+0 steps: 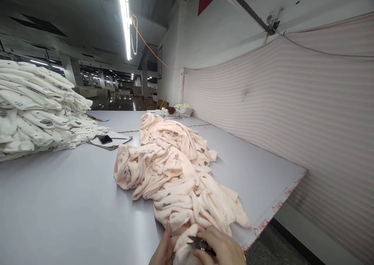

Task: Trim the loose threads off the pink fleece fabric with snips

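Observation:
A heap of pale peach, fleecy garments (181, 179) with small grey-brown printed motifs lies crumpled along the table toward me. At its near end my left hand (164, 247) is closed on a bunched edge of this cloth, thumb pointing up. My right hand (223, 247) grips small dark thread snips (201, 244), their blades pointing left over the cloth. The blade tips are close to the fabric; whether they touch it I cannot tell. Both hands are partly cut off by the bottom of the view.
A tall stack of white printed garments (37, 109) stands at the left. A black phone (105, 139) lies on papers (120, 137). Folded cloths (183, 110) sit at the far end of the table (73, 202). A striped pink sheet (277, 97) covers the wall on the right.

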{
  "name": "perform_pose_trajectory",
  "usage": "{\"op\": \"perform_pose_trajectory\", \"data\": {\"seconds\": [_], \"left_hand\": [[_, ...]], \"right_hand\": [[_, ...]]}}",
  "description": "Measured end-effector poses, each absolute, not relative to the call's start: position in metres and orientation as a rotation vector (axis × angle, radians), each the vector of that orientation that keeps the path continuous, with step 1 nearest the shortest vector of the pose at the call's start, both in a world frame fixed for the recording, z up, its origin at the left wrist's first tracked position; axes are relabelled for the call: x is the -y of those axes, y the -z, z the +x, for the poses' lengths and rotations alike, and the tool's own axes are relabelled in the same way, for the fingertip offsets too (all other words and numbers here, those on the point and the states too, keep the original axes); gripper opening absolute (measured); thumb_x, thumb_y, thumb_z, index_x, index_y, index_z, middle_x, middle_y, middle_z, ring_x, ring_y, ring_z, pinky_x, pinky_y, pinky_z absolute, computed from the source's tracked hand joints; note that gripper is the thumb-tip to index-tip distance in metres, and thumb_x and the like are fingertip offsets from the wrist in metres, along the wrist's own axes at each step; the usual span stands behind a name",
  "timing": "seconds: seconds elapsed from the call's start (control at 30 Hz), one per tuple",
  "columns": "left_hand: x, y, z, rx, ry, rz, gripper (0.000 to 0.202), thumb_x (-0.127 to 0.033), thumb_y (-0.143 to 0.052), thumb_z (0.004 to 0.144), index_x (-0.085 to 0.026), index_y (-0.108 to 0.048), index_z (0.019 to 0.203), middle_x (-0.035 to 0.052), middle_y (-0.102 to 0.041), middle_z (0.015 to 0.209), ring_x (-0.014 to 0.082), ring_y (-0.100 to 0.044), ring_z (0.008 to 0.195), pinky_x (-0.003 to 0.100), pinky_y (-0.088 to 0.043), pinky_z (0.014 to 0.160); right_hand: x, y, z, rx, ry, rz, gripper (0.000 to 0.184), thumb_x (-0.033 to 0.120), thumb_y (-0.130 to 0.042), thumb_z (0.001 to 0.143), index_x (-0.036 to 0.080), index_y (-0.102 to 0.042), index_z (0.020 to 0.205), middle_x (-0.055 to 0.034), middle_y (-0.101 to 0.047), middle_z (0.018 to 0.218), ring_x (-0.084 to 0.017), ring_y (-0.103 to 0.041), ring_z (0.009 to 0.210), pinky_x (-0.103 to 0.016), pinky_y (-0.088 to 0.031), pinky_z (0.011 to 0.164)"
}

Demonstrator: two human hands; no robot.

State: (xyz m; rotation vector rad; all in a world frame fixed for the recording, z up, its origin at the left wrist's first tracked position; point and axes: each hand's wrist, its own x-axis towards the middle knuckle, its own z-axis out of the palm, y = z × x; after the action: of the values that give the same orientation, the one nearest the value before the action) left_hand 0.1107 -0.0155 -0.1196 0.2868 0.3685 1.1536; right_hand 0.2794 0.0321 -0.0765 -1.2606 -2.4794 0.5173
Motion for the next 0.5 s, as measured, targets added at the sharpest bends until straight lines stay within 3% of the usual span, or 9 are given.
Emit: {"op": "perform_pose_trajectory", "data": {"seconds": [0.2,0.33,0.5], "left_hand": [[0.014,0.122,0.112,-0.355,-1.173,0.26,0.059,-0.059,-0.042,0.086,-0.01,-0.073,0.098,0.0115,-0.075,0.097,0.0296,-0.059,0.109,0.038,-0.034,0.102],[0.009,0.124,0.112,-0.453,-1.146,0.313,0.064,-0.064,-0.04,0.084,-0.011,-0.069,0.107,0.0108,-0.074,0.101,0.0298,-0.059,0.111,0.04,-0.036,0.101],[0.005,0.131,0.115,-0.511,-1.142,0.357,0.071,-0.069,-0.04,0.08,-0.011,-0.068,0.109,0.0114,-0.073,0.103,0.0315,-0.057,0.113,0.041,-0.036,0.101]], "right_hand": [[-0.032,0.076,0.28,2.499,-0.391,-1.241,0.014,0.025,-0.063,0.082,0.031,-0.068,0.094,0.0018,-0.07,0.094,-0.019,-0.066,0.083,-0.024,-0.045,0.068],[-0.032,0.08,0.285,2.547,-0.341,-1.22,0.02,0.031,-0.064,0.082,0.029,-0.066,0.101,0.0007,-0.07,0.094,-0.02,-0.067,0.082,-0.025,-0.047,0.066],[-0.033,0.085,0.285,2.488,-0.285,-1.284,0.016,0.025,-0.056,0.086,0.029,-0.067,0.097,-0.0003,-0.07,0.094,-0.021,-0.067,0.083,-0.027,-0.048,0.067]]}}
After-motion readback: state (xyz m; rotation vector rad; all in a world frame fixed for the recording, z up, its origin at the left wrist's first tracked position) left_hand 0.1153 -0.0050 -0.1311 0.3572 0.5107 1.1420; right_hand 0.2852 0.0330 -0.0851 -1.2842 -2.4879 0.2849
